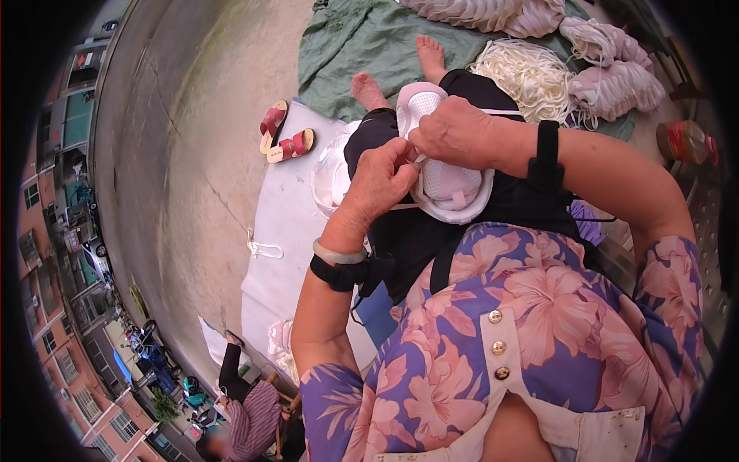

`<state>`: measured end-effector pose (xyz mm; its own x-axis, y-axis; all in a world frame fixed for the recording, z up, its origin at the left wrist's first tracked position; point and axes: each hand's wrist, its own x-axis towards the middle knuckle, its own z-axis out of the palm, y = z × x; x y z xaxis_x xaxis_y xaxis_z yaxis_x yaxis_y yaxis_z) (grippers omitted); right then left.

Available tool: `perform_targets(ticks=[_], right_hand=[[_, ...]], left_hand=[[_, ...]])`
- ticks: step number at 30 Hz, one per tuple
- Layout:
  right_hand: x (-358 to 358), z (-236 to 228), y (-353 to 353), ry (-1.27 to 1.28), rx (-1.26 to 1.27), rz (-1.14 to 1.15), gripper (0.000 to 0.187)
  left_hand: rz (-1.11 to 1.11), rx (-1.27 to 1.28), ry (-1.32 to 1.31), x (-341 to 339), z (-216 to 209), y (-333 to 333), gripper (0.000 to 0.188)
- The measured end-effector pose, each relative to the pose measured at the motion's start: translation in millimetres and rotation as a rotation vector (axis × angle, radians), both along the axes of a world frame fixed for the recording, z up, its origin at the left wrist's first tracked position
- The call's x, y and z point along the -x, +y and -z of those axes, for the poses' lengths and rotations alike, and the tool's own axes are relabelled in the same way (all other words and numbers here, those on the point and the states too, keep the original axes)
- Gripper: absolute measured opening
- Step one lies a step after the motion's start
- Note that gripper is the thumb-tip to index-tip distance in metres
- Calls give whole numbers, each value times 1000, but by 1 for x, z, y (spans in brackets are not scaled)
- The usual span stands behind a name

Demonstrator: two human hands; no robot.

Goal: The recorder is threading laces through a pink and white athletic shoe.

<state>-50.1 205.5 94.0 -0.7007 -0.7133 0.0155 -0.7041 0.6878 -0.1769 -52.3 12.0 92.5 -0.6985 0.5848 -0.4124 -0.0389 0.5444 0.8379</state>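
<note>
A pink and white shoe upper (463,202) with perforated panels lies across my lap on black trousers. Over its middle, my left hand (381,177) and my right hand (460,132) meet with fingers pinched. Between their fingertips a bit of white shoelace shows, and another stretch of lace (500,112) runs out to the right past my right hand. Much of the upper's middle is hidden under my hands. Beside my left knee more white shoe uppers (331,173) rest on a pale sheet.
A heap of cream laces (523,81) and stacked pink uppers (616,91) lie on a green cloth (339,54) ahead. Red sandals (291,146) sit on the pale sheet's (289,231) edge. A loose lace (264,249) lies there too. Another person (258,416) sits at lower left.
</note>
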Motion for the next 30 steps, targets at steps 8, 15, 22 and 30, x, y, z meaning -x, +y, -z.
perform_targets(ticks=[8,15,22,30], right_hand=[[-4,16,41,358,128,-10,15],[-62,22,85,296,238,159,12],[-101,44,145,85,325,482,14],[-111,65,169,-3,501,459,15]], left_hand=[[199,75,732,2,-7,5,7],[283,298,947,-18,-2,-17,8],[164,331,885,-38,4,-55,9],[37,316,840,-54,2,-78,5]])
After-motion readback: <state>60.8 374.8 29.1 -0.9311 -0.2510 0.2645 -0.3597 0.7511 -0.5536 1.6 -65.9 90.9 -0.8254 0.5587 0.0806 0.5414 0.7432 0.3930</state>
